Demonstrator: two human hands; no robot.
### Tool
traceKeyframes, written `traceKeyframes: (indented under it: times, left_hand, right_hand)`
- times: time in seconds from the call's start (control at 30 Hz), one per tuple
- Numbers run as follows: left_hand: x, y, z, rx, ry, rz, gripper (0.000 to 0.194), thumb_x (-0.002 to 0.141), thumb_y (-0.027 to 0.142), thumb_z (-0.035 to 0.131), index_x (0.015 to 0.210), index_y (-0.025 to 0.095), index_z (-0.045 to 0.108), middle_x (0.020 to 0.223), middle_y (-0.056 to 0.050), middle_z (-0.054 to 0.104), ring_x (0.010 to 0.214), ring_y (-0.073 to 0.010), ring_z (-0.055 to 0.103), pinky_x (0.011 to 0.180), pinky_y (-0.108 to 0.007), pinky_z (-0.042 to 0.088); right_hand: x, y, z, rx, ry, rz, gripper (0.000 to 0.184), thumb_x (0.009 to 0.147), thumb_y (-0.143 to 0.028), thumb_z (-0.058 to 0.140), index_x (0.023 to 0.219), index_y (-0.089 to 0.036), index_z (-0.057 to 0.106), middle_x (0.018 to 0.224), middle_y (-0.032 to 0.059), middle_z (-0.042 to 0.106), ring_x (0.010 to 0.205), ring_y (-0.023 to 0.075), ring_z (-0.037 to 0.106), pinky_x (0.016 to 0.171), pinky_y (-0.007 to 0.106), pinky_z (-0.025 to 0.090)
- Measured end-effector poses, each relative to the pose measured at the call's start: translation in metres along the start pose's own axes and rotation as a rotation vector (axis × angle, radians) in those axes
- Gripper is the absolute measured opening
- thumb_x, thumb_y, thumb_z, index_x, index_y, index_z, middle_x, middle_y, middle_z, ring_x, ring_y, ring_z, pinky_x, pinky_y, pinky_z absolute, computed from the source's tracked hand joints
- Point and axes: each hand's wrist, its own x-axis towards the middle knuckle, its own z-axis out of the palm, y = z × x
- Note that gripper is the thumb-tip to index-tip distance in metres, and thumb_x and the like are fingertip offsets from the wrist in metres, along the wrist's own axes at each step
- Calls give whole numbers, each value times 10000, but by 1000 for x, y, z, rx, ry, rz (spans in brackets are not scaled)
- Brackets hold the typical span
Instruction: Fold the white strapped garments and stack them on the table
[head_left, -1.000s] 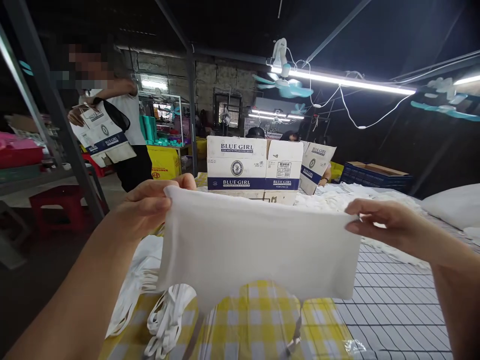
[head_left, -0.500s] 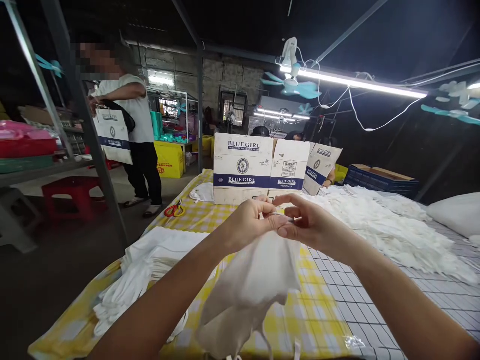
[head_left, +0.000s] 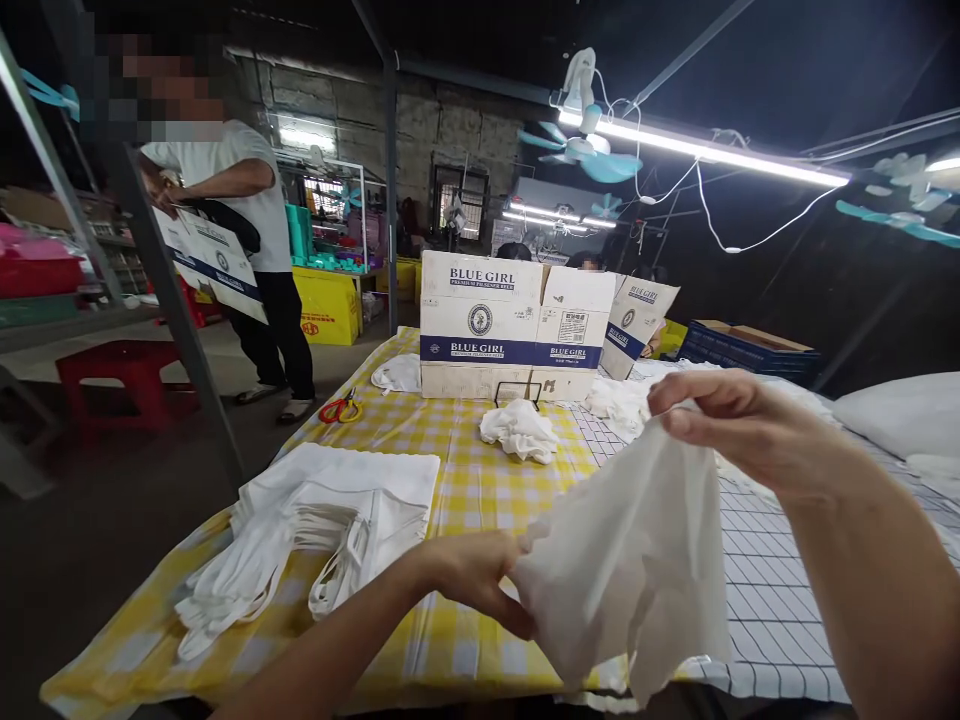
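I hold a white cloth bag point(head_left: 626, 560) up over the near edge of the table. My right hand point(head_left: 731, 425) pinches its top corner, fingers closed on the fabric. Lower down, my left hand point(head_left: 480, 580) grips the bag's left edge. The cloth hangs slack and creased between the two hands. A stack of flat white bags point(head_left: 315, 520) with their straps lies on the yellow checked tablecloth point(head_left: 465, 470) to the left of my left hand.
A Blue Girl carton point(head_left: 517, 325) stands mid-table with a crumpled white cloth point(head_left: 519, 431) before it and red scissors point(head_left: 339, 409) to its left. A heap of white cloth point(head_left: 735, 470) lies to the right. A person point(head_left: 240, 240) holding a flat carton stands at left beside a red stool point(head_left: 112, 375).
My hands were spread wide holding the bag flat, then came together at its top. Now they have parted, the left dropping low along the edge, the right staying high.
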Motion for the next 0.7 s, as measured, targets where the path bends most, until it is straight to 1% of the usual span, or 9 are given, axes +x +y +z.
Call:
traceKeyframes:
  times: [0.07,0.13,0.27,0.33,0.43,0.5,0.57,0.63,0.7]
  left_hand:
    - [-10,7,-7,160,129,28,192,723,340,658,874,231,704,981,-17,658,929,-186,582,923,-285,378]
    - [-25,22,-19,275,252,-3,182,738,333,648,883,240,705,964,-29,657,940,-191,574,950,-316,346]
    - [-57,59,-47,366,353,-2,178,787,324,599,871,208,705,877,-57,655,922,-200,561,879,-311,395]
    - [-68,75,-58,381,400,35,157,802,279,580,812,180,701,793,-58,641,879,-196,565,824,-294,427]
    - [-77,96,-69,453,485,107,98,770,222,615,712,175,678,658,-32,597,867,-203,565,804,-290,441]
    - [-81,108,-74,534,563,138,43,732,208,652,700,188,673,668,-22,599,885,-209,564,795,-285,447]
    - [-83,118,-78,612,650,150,19,711,206,670,725,195,677,720,-15,618,884,-209,565,790,-286,448]
    - [-85,128,-80,656,693,138,46,706,203,671,747,184,674,749,-9,630,840,-197,571,769,-279,450]
    - [-86,137,-80,695,726,107,66,704,202,671,757,163,665,748,1,632,756,-162,572,702,-236,448]
  right_hand:
    - [-14,4,-15,75,108,-53,112,806,-347,591,771,-243,612,806,26,504,692,136,462,579,271,401]
    - [-30,10,-31,146,227,-86,157,772,-394,617,721,-249,585,844,41,498,710,155,470,559,290,402]
    - [-60,28,-51,258,368,-60,252,720,-456,645,661,-250,512,643,18,404,590,149,419,484,314,348]
    - [-69,36,-55,245,361,-3,218,755,-445,606,692,-255,521,613,10,376,562,147,402,473,325,332]
    - [-75,43,-57,80,258,73,159,814,-398,553,743,-256,561,632,20,408,559,140,396,471,317,325]
    - [-76,46,-57,-78,177,108,136,807,-403,573,836,-272,595,676,33,464,571,138,413,470,303,341]
    - [-78,47,-56,-173,114,123,238,763,-446,620,947,-296,605,745,50,525,586,143,447,466,291,372]
    - [-81,48,-55,-201,103,123,259,740,-439,649,963,-311,617,806,61,566,595,144,485,468,280,407]
    - [-85,50,-53,-236,165,102,184,728,-377,677,892,-299,648,824,66,588,617,149,520,483,270,434]
